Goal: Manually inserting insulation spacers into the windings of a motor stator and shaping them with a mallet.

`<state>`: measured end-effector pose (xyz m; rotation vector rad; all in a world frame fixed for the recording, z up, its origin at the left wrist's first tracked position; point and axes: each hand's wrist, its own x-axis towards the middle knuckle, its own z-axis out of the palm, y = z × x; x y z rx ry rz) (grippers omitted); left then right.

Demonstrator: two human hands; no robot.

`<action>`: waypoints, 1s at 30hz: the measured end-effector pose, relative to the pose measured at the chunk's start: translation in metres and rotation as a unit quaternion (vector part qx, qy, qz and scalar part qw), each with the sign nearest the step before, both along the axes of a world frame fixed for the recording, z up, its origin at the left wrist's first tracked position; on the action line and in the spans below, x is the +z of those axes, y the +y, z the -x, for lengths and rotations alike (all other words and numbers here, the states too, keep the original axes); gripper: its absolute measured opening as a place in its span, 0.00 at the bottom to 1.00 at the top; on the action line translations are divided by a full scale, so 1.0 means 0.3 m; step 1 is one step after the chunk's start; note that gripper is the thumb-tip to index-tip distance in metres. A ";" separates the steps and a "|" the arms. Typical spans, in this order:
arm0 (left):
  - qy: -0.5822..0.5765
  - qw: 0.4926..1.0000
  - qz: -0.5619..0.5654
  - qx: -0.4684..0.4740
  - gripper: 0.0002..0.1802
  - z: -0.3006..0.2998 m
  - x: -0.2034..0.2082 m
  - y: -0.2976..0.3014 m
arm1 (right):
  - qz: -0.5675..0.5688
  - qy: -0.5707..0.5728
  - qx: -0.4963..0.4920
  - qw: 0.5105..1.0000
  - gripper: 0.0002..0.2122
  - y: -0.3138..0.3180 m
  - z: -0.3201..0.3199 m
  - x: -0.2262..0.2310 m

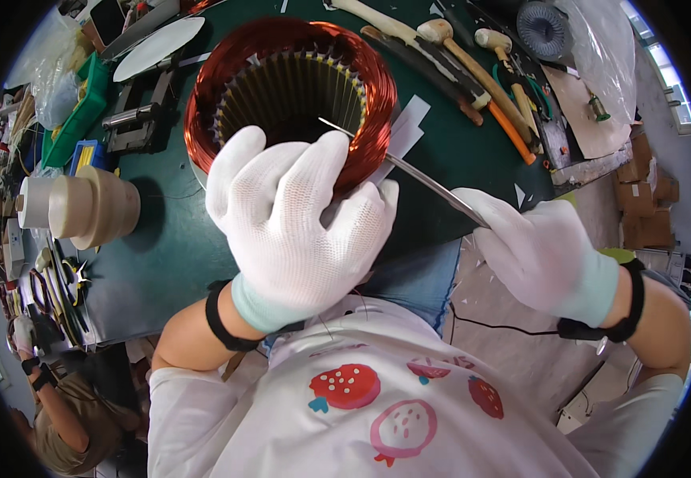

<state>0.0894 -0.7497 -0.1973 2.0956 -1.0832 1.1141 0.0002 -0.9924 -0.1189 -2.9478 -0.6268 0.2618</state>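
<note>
A motor stator (pixel 373 103) stands upright on the green table, its ring of red-brown copper wire around a slotted bore. My left hand (pixel 301 207), in a white knitted glove, covers its near side. The fingers curl over the rim, and the thumb lies outside the winding. My right hand (pixel 532 251), gloved too, is closed around a slim metal rod-like tool (pixel 433 185). The tool slants up and left across the winding's right side, its thin tip (pixel 333 125) showing over the bore. The near part of the winding is hidden by my left hand.
Mallets (pixel 477 68) and an orange-handled tool (pixel 511 131) lie at the back right. White tape rolls (pixel 94 207) stand on the left, near a green bin (pixel 78 111) and a metal fixture (pixel 134 115). Another person (pixel 74 418) works at the lower left.
</note>
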 end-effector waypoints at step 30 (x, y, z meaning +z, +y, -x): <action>0.022 0.983 -0.180 0.039 0.12 0.021 0.163 0.046 | -0.175 0.009 0.017 0.984 0.20 0.024 -0.045 -0.154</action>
